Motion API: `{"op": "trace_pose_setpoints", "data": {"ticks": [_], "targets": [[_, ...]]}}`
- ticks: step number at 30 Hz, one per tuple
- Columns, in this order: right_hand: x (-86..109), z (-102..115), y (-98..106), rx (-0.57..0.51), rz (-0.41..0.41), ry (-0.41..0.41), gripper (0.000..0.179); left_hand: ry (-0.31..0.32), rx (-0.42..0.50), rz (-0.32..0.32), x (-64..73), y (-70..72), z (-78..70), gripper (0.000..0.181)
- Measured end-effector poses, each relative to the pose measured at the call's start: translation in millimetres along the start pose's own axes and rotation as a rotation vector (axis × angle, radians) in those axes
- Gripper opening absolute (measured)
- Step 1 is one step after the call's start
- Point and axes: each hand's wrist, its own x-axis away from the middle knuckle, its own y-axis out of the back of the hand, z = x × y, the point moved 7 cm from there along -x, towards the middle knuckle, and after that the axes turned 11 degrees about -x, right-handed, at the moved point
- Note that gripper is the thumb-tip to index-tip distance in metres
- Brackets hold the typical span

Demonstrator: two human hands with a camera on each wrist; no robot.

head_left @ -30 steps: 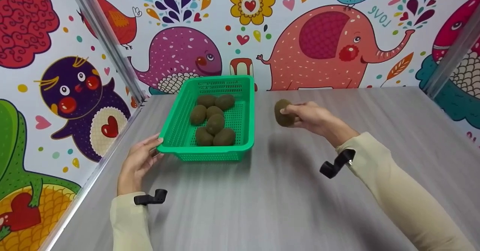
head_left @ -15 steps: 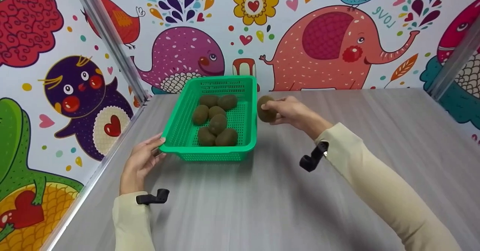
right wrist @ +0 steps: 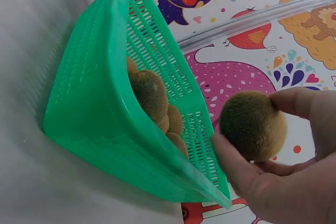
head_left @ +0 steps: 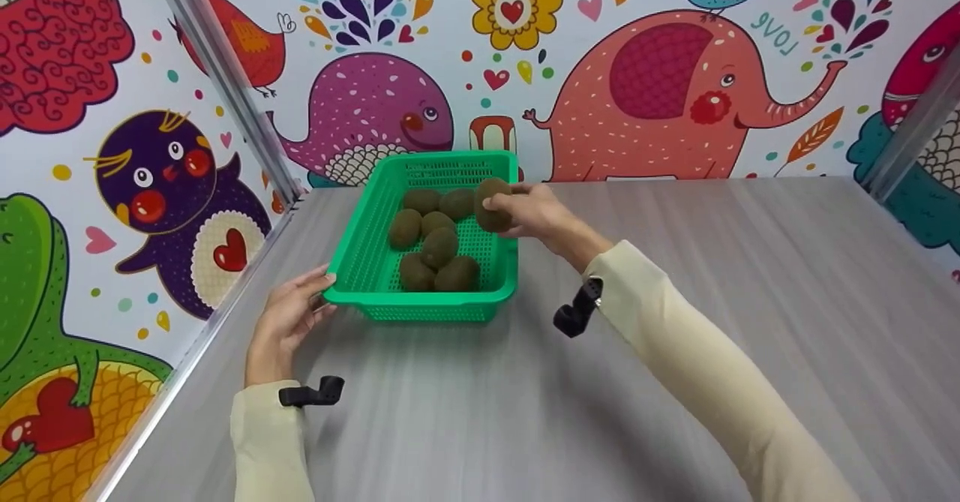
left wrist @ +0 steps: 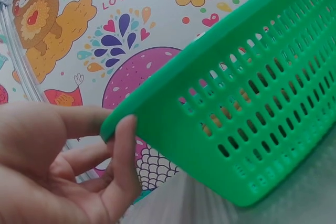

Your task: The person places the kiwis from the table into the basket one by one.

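My right hand (head_left: 536, 213) holds a brown kiwi (head_left: 493, 205) between thumb and fingers, over the right rim of a green plastic basket (head_left: 420, 299). In the right wrist view the held kiwi (right wrist: 253, 125) shows above the rim, gripped at its side. Several other kiwis (head_left: 439, 247) lie on the slotted floor inside. At the near left corner my left hand (head_left: 289, 318) pinches the basket's rim. The left wrist view shows that hand (left wrist: 68, 166) with its thumb and forefinger on the lip of the basket (left wrist: 210, 77).
The basket stands on a grey wood-grain table (head_left: 450, 412). Behind it rises a wall (head_left: 585, 97) printed with cartoon animals; a metal corner post (head_left: 232, 82) stands at the left. Black wrist cameras sit on both sleeves (head_left: 637, 284).
My right hand has carried the kiwi leftward from beside the basket to over its right rim. My left hand has stayed at the basket's corner.
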Motion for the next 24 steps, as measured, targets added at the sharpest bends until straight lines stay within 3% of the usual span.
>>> {"op": "trace_pose_setpoints", "data": {"ticks": [16,24], "targets": [[-20.2,-29,-31,-0.083,0.002,-0.067,0.070,-0.005,-0.030,-0.014,1.4,-0.5,-1.1,0.058],[-23.1,-37,-45,-0.004,-0.025,-0.087,0.067,-0.007,-0.018,-0.013,1.2,-0.3,-2.5,0.060]]}}
